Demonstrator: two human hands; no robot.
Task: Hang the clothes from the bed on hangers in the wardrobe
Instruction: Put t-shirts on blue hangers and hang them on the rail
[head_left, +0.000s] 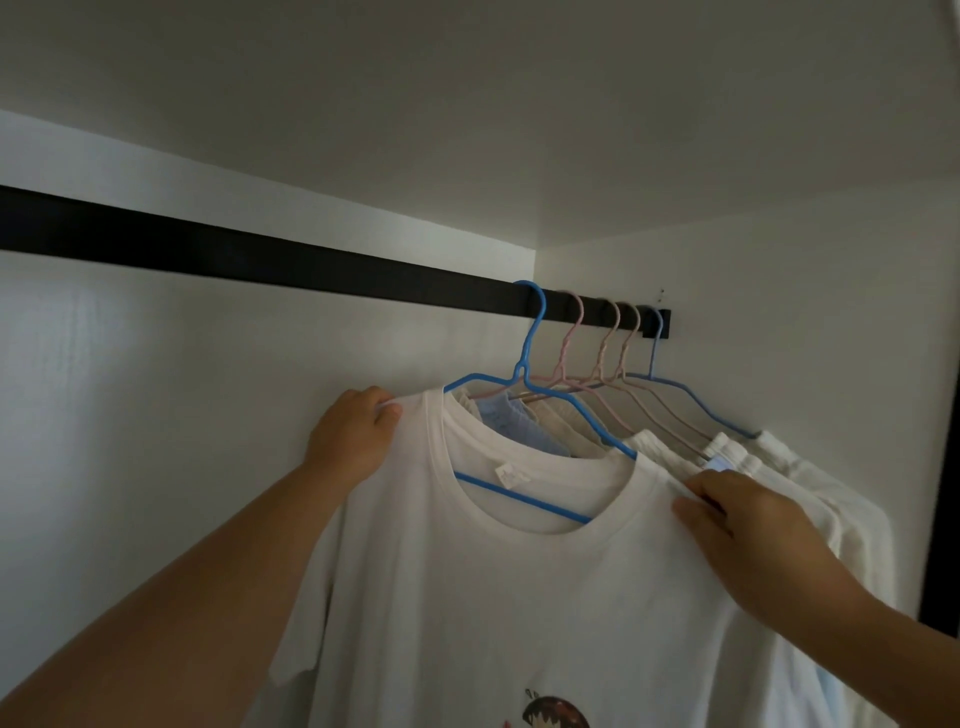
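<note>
We pinch each shoulder of the white T-shirt (519, 597), left hand (353, 441) and right hand (748, 525) with fingers curled on cloth, apparently to square it on the blue hanger (524, 384) hooked over the wardrobe rail (260, 260).

Home wardrobe: black rail (260, 254), hung clothes (519, 597).

Dim wardrobe interior, soft shadows, slight blur, wide-angle edge bending

T-shirt (519, 597) on hanger (530, 364), leftmost
</note>
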